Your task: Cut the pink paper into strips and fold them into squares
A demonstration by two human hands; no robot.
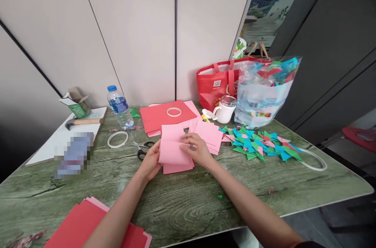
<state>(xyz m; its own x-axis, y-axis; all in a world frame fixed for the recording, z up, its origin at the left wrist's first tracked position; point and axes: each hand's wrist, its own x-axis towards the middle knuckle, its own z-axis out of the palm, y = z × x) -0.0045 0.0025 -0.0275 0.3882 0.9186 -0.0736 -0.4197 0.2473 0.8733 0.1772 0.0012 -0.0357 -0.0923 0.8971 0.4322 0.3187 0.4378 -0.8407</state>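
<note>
My left hand [150, 162] grips the left edge of a pink paper sheet [173, 148], lifting it off a small stack of pink sheets [179, 168] on the green table [190, 201]. My right hand [197, 148] rests on the sheet's right side, fingers curled and pressing on it. More pink squares [210, 134] lie fanned just beyond my right hand.
Scissors [143, 148] lie left of the stack. A red paper pile [166, 117] carries a white ring [174, 112]. Also here: a water bottle [120, 108], white mug [225, 110], folded colourful paper pieces [258, 144], plastic bag [264, 91], red tote [219, 81], red sheets [85, 224] near me.
</note>
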